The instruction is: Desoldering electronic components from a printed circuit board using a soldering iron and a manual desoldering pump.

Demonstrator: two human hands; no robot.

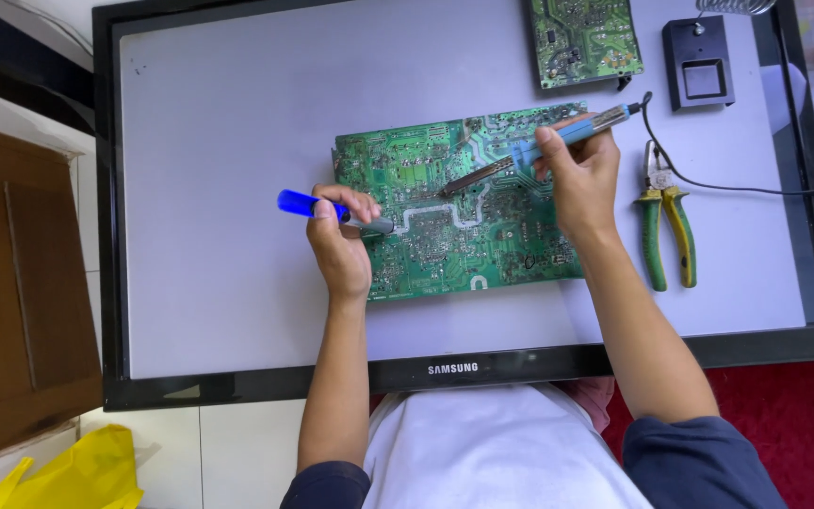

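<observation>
Bottom centre of frame: white shirt (pixel 492 452), dark sleeves pushed up both forearms. Lower left corner: yellow plastic bag (pixel 96 471) on pale floor tiles; brown cardboard panel (pixel 11 292) along left edge.

Flat monitor (pixel 237 311) lying face up, serving as bench, pale screen framed in black bezel.

Centre of frame: large green circuit board (pixel 454 240) flat on the screen, solder side up.

Left hand (pixel 339 240) at the board's left edge, fingers clamped around a blue-handled tool (pixel 317 207); blue handle pointing left, grey tip resting on the board.

Right hand (pixel 581 179) over the board's upper right part, closed in a pen grip on a soldering iron (pixel 539 151); blue grip, metal shaft slanting down-left, tip touching the board near its middle. Black cord (pixel 727 187) running from the iron's rear end toward right edge of frame.

Right of the board: green-and-yellow-handled pliers (pixel 666 226) lying on the screen, just beside the right wrist.

Upper right: smaller green circuit board (pixel 586 42), black soldering-iron stand (pixel 699 64) with coiled holder at top edge. Contents of stand tray: cannot tell.
</observation>
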